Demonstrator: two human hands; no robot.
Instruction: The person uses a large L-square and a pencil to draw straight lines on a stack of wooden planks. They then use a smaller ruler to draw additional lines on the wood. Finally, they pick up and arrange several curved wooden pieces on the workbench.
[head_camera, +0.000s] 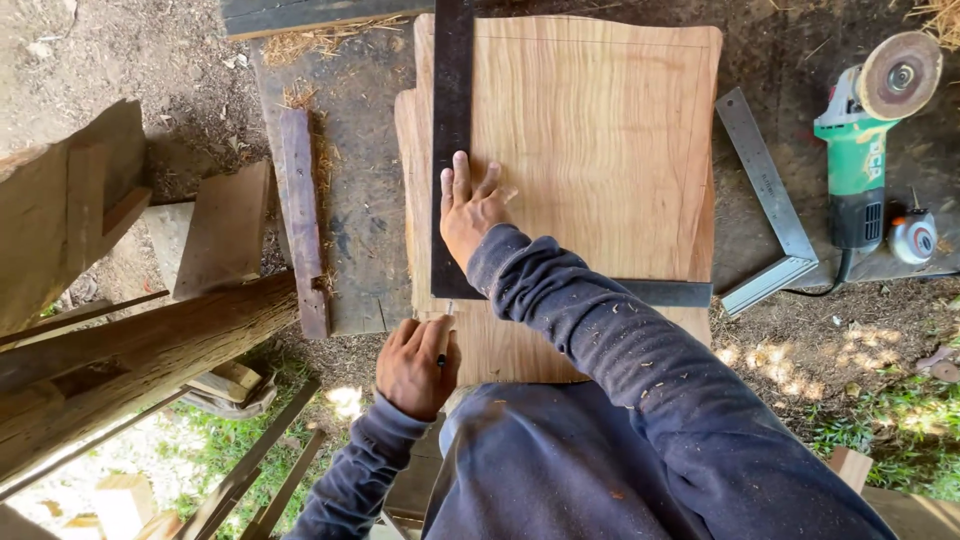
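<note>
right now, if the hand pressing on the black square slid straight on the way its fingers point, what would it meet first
The right hand points up the picture along the black framing square lying on the wooden board. It would ride along that blade, then reach the board's far edge; nothing else seems to lie in that line.

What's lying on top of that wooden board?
A black square lies on the board, pressed by the right hand. The sleeve covers part of its short arm.
</note>
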